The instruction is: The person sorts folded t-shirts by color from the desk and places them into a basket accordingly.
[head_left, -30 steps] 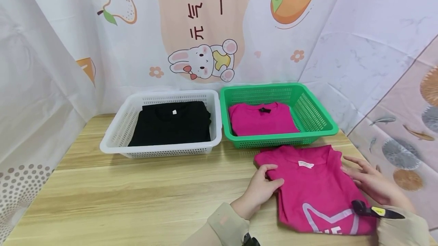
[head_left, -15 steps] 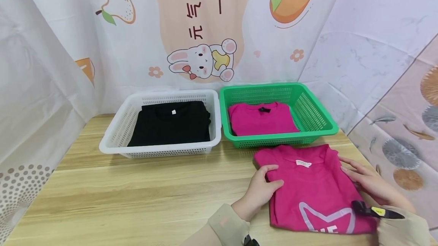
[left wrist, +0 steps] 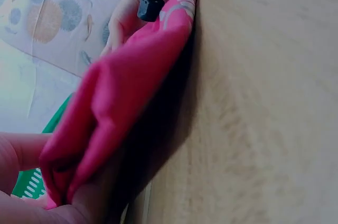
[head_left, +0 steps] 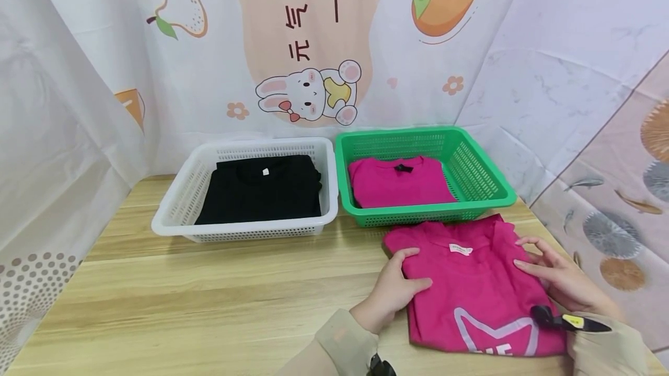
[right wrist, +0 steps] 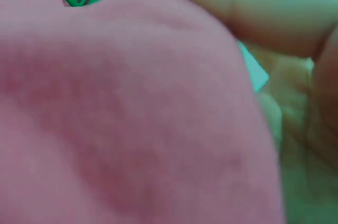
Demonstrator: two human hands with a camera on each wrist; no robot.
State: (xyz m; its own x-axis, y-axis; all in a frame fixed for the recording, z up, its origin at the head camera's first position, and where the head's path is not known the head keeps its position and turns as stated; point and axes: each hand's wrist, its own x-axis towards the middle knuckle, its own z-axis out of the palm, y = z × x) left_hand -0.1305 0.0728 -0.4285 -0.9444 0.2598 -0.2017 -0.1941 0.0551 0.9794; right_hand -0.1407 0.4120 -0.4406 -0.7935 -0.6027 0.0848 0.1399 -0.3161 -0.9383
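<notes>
A folded magenta T-shirt (head_left: pixel 473 289) with a white neck label and a pale star print lies at the table's right, in front of the green basket. My left hand (head_left: pixel 389 292) grips its left edge, thumb on top; the left wrist view shows the layered fold of the T-shirt (left wrist: pixel 124 86) raised from the wood between thumb and fingers. At the opposite edge my right hand (head_left: pixel 564 283) holds the shoulder side. Its other fingers reach below the edge of the T-shirt (right wrist: pixel 132 102) in the right wrist view.
A green basket (head_left: pixel 486 175) at the back holds another folded magenta shirt (head_left: pixel 399 184). Left of it, a white basket (head_left: pixel 177 196) contains a folded black shirt (head_left: pixel 263 190). Printed curtains (head_left: pixel 209 74) stand behind the wooden table (head_left: pixel 225 294).
The T-shirt has shifted slightly left, its lower edge straightening. Its upper right corner has risen a little, and my right hand has moved slightly left with the edge.
</notes>
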